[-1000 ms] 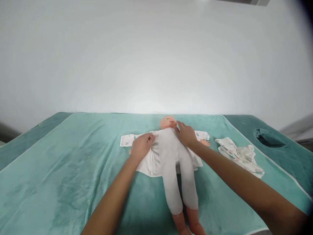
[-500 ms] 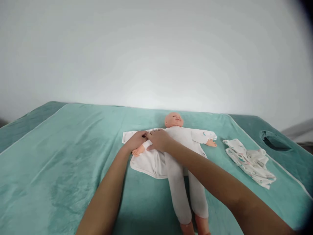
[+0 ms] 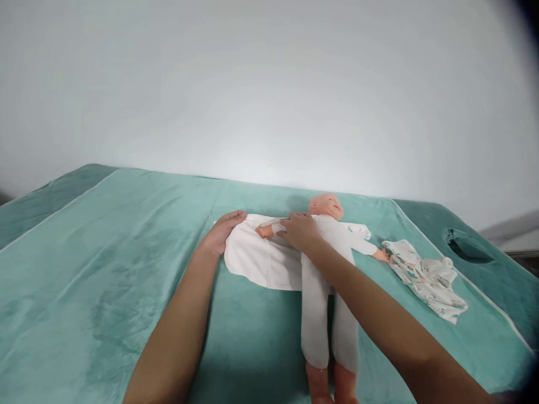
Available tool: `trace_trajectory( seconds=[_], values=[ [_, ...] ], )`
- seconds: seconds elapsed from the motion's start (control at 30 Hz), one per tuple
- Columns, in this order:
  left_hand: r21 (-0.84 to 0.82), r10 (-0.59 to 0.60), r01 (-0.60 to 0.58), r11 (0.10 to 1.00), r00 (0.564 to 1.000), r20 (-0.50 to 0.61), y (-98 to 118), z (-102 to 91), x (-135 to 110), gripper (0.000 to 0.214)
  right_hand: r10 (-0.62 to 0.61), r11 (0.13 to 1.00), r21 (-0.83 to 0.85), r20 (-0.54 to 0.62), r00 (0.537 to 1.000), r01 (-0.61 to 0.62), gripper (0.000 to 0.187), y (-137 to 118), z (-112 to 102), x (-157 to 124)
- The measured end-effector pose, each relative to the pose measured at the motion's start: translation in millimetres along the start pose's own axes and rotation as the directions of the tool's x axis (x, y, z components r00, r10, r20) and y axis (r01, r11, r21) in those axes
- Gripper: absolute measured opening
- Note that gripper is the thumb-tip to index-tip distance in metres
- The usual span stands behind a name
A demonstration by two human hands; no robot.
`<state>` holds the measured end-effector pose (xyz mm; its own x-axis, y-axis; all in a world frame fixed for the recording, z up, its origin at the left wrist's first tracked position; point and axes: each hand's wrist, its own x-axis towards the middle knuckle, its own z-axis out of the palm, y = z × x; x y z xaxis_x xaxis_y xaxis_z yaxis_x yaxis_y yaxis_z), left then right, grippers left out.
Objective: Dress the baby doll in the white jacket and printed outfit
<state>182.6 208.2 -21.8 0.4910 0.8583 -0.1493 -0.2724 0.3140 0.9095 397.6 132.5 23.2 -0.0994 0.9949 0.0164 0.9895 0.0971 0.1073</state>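
A baby doll (image 3: 315,280) with a white cloth body lies on its back, its head (image 3: 326,206) toward the wall. A white baby shirt (image 3: 252,258) is spread beneath and to the left of it. My left hand (image 3: 225,231) is closed on the shirt's left edge. Around the doll's left-side arm (image 3: 278,228), near the wrist, my right hand (image 3: 301,231) is closed, with its fingertips partly hidden. The doll's other arm (image 3: 364,246) rests over a printed sleeve (image 3: 359,230), its hand touching a folded printed garment (image 3: 425,278).
A green plush cover (image 3: 126,292) lies under everything, with darker green strips along both sides. At the right a dark opening (image 3: 469,249) shows in the cover. A plain pale wall (image 3: 252,95) rises behind the far edge.
The doll has shifted right and its head has turned. Its right-side arm has come out of the printed sleeve. My hands have moved apart, the left drawing the shirt's edge left.
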Motion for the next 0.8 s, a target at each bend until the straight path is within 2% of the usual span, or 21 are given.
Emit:
trace_trajectory(
  seconds=[0.13,0.23,0.27,0.33,0.4,0.47,0.53,0.6,0.67,0.8],
  values=[
    [-0.032,0.024,-0.020,0.999,0.993,0.119,-15,26.5,-6,0.041,-0.053,0.997,0.059,-0.028,0.998,0.054,0.039,-12,18,10],
    [0.014,-0.036,0.033,0.999,0.962,0.271,-21,43.2,-15,0.047,-0.036,0.988,0.144,-0.109,0.993,0.051,0.031,1,33,1],
    [0.034,-0.041,0.032,0.999,0.956,0.290,-21,45.8,-16,0.047,0.004,0.981,0.192,-0.164,0.986,0.028,0.031,12,36,-8],
    [0.087,-0.002,-0.019,0.996,0.972,0.236,-22,47.7,-17,0.044,0.167,0.942,0.328,-0.291,0.942,-0.066,0.034,40,40,-37],
    [0.189,0.089,-0.106,0.976,0.991,0.100,-23,47.8,-14,0.037,0.422,0.842,0.492,-0.346,0.838,-0.222,0.039,70,42,-73],
    [0.306,0.173,-0.157,0.939,0.985,-0.026,-26,48.3,-11,0.030,0.636,0.675,0.643,-0.259,0.727,-0.362,0.045,93,45,-105],
    [0.372,0.223,-0.171,0.912,0.970,-0.100,-29,49.1,-9,0.030,0.714,0.501,0.746,-0.070,0.696,-0.439,0.050,104,49,-126],
    [0.372,0.239,-0.172,0.912,0.961,-0.141,-32,48.8,-8,0.033,0.686,0.369,0.818,0.081,0.723,-0.442,0.053,106,52,-135],
    [0.307,0.233,-0.172,0.936,0.957,-0.173,-33,47.3,-7,0.035,0.618,0.258,0.876,0.175,0.766,-0.409,0.054,104,50,-134],
    [0.011,0.181,-0.182,0.983,0.964,-0.192,-32,44.2,-4,0.037,0.404,-0.052,0.917,0.380,0.832,-0.395,0.050,93,27,-117]
  ],
)
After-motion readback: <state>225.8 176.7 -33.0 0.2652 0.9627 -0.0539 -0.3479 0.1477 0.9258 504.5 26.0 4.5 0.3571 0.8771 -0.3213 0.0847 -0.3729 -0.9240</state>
